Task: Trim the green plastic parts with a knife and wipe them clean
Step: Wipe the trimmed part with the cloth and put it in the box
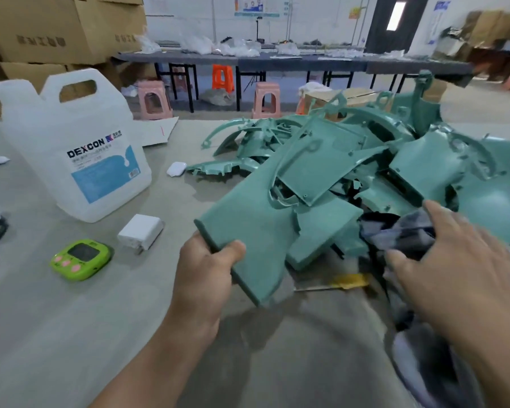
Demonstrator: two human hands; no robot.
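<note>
The left hand grips the near corner of a flat, long teal-green plastic panel, thumb curled over its top face and fingers hidden beneath the edge. The panel's long axis runs from that grip up and away to the right, where its far end rests on the heap of teal-green moulded plastic parts on the grey table. The right hand hovers with fingers spread and fairly straight over a crumpled dark grey cloth, which lies just to the right of the panel's near end (motion blur hides whether they touch). The right hand is clearly the nearer one to the cloth, so wiping looks like the likely next step: the cloth would travel left onto the panel's broad face, along its length.
</note>
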